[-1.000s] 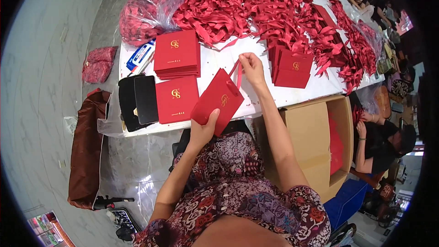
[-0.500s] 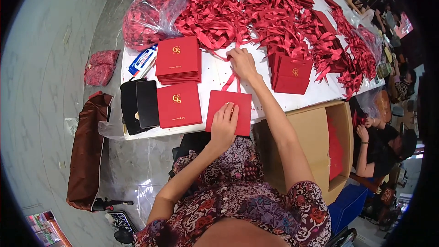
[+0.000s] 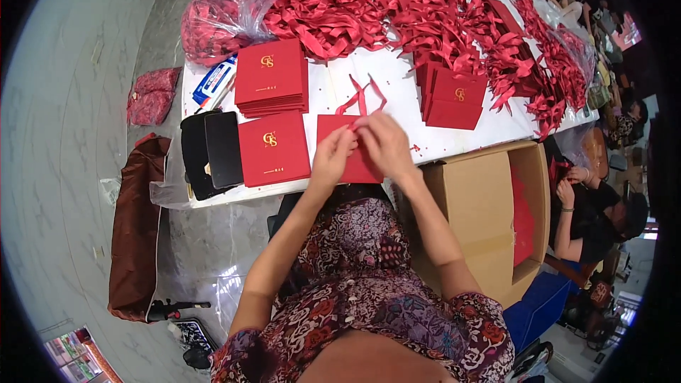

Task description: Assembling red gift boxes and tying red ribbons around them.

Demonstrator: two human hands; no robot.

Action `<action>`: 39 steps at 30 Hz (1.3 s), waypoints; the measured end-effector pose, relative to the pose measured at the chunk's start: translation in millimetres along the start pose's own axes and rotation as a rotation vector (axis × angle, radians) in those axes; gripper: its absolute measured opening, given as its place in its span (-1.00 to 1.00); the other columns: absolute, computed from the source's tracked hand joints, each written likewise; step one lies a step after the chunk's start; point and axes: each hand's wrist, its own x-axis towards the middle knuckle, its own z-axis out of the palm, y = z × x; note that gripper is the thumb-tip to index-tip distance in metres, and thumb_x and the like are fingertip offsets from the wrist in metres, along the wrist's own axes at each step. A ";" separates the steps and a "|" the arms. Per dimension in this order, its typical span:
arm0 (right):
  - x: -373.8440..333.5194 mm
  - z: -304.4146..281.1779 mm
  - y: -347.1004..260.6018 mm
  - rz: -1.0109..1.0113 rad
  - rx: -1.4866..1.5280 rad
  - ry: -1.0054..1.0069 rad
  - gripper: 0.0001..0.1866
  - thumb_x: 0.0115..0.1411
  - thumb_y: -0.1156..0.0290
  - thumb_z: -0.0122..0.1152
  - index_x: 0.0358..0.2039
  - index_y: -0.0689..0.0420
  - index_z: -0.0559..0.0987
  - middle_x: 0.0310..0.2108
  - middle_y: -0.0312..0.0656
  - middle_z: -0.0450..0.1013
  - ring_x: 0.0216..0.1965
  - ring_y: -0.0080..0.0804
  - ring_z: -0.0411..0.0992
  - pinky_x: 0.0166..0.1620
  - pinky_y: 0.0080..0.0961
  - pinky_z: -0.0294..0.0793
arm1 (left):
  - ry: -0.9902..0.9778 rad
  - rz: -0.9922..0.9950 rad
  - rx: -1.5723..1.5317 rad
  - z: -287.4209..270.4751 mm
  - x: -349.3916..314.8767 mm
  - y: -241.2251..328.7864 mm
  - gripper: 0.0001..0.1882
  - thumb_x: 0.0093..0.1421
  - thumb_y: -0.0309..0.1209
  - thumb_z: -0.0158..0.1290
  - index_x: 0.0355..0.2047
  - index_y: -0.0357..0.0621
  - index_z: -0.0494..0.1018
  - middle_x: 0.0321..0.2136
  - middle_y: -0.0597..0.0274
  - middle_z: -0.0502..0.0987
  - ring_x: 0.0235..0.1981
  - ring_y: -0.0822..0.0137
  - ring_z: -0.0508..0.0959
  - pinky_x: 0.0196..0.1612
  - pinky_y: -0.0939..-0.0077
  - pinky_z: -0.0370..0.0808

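Observation:
A flat red gift bag [image 3: 368,168] lies at the table's front edge, partly covered by my hands. At its top edge, my left hand [image 3: 333,156] and my right hand [image 3: 386,145] meet with fingers pinched on a red ribbon [image 3: 362,105]. The ribbon's loose ends stretch away across the white tabletop. Fingers hide the exact spot where ribbon and bag meet. Left of my hands lies a red gift bag with a gold print [image 3: 273,152], and behind it stands a neat stack of the same bags [image 3: 268,78].
A large heap of red ribbons [image 3: 319,10] covers the back, beside a filled plastic bag [image 3: 216,21]. Ribboned gift bags [image 3: 454,99] stand to the right. A black phone [image 3: 223,149] lies front left. An open carton [image 3: 475,220] is below right; a co-worker [image 3: 589,220] sits beyond.
My right hand has come back from the ribbon heap, bringing a ribbon to the bag's top edge. My left hand has risen from lying on the bag to pinch there too.

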 end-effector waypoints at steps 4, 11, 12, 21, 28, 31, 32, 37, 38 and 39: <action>-28.3 8.0 -20.2 -0.038 0.034 -0.097 -0.89 0.13 0.54 0.21 -0.30 0.15 0.54 -0.36 -0.10 0.44 -0.29 -0.07 0.44 -0.22 -0.26 0.44 | -0.092 -0.304 -0.444 -15.3 15.0 -3.7 -0.54 0.35 -0.32 0.07 0.16 -0.34 0.35 -0.12 0.13 0.59 -0.15 0.43 0.58 -0.05 0.54 0.52; -34.7 7.9 -15.4 0.183 0.211 -0.165 -0.86 0.22 0.44 0.22 -0.21 0.16 0.57 -0.34 -0.12 0.47 -0.33 -0.17 0.48 -0.25 -0.38 0.47 | 0.014 -0.150 -0.307 -16.9 12.6 -13.9 -0.70 0.36 -0.47 0.01 0.04 -0.38 0.43 -0.20 0.07 0.62 -0.24 0.42 0.62 -0.16 0.59 0.57; -31.6 9.2 -15.8 0.352 0.304 -0.079 -0.83 0.25 0.41 0.22 -0.18 0.17 0.57 -0.33 -0.15 0.48 -0.37 -0.26 0.49 -0.27 -0.44 0.47 | 0.012 -0.081 -0.262 -14.2 10.0 -14.8 -0.72 0.35 -0.46 0.02 0.00 -0.35 0.47 -0.26 0.15 0.64 -0.28 0.49 0.60 -0.22 0.63 0.55; -32.8 32.2 11.5 0.445 0.528 0.144 -0.86 0.30 0.43 0.18 -0.20 0.21 0.52 -0.41 -0.30 0.46 -0.41 -0.64 0.42 -0.33 -0.65 0.41 | -0.091 0.008 0.098 -0.8 1.9 -6.6 -0.76 0.36 -0.52 -0.02 -0.05 -0.43 0.47 -0.24 0.18 0.62 -0.23 0.51 0.59 -0.18 0.69 0.52; -33.3 -2.9 26.1 0.546 0.300 -0.035 -0.86 0.29 0.39 0.16 -0.30 0.21 0.51 -0.49 -0.16 0.54 -0.48 -0.41 0.52 -0.37 -0.46 0.46 | 0.041 0.489 0.853 -8.1 22.6 13.4 -0.68 0.13 -0.44 0.16 -0.09 -0.24 0.52 -0.11 0.00 0.54 -0.11 -0.02 0.46 -0.02 0.14 0.39; -24.1 -2.8 21.9 0.484 0.012 -0.044 -0.83 0.22 0.35 0.22 -0.36 0.21 0.56 -0.50 -0.06 0.55 -0.45 -0.15 0.56 -0.36 -0.29 0.48 | 0.021 0.570 1.092 -5.4 34.8 12.0 -0.65 0.09 -0.41 0.21 -0.09 -0.20 0.51 -0.10 0.05 0.51 -0.07 0.04 0.41 -0.02 0.17 0.35; -21.6 -1.6 21.5 0.486 0.012 -0.045 -0.83 0.22 0.35 0.22 -0.36 0.21 0.56 -0.50 -0.06 0.55 -0.45 -0.15 0.56 -0.36 -0.29 0.48 | 0.019 0.568 1.092 -5.3 37.7 11.8 -0.65 0.09 -0.41 0.21 -0.09 -0.20 0.51 -0.10 0.05 0.51 -0.07 0.04 0.41 -0.02 0.17 0.35; -15.2 3.2 25.8 0.417 -0.206 -0.066 -0.82 0.15 0.33 0.26 -0.45 0.19 0.57 -0.52 -0.04 0.55 -0.43 -0.02 0.54 -0.34 -0.18 0.48 | -0.118 0.483 1.186 -3.2 46.9 20.0 -0.55 0.00 -0.38 0.29 -0.06 -0.12 0.50 -0.08 0.12 0.48 -0.06 0.06 0.34 -0.03 0.18 0.25; -14.4 3.3 26.7 0.420 -0.207 -0.066 -0.82 0.15 0.33 0.26 -0.45 0.19 0.57 -0.52 -0.04 0.55 -0.43 -0.02 0.54 -0.34 -0.18 0.48 | -0.121 0.482 1.186 -1.9 47.3 22.2 -0.55 0.00 -0.38 0.29 -0.06 -0.12 0.50 -0.08 0.12 0.48 -0.06 0.06 0.34 -0.03 0.18 0.25; -11.7 2.8 25.7 0.421 -0.225 -0.086 -0.80 0.13 0.32 0.26 -0.46 0.19 0.56 -0.53 -0.03 0.54 -0.44 -0.02 0.54 -0.34 -0.18 0.49 | -0.112 0.514 1.178 -1.4 48.0 23.1 -0.58 0.00 -0.40 0.29 -0.09 -0.12 0.50 -0.12 0.13 0.49 -0.09 0.07 0.36 -0.04 0.19 0.23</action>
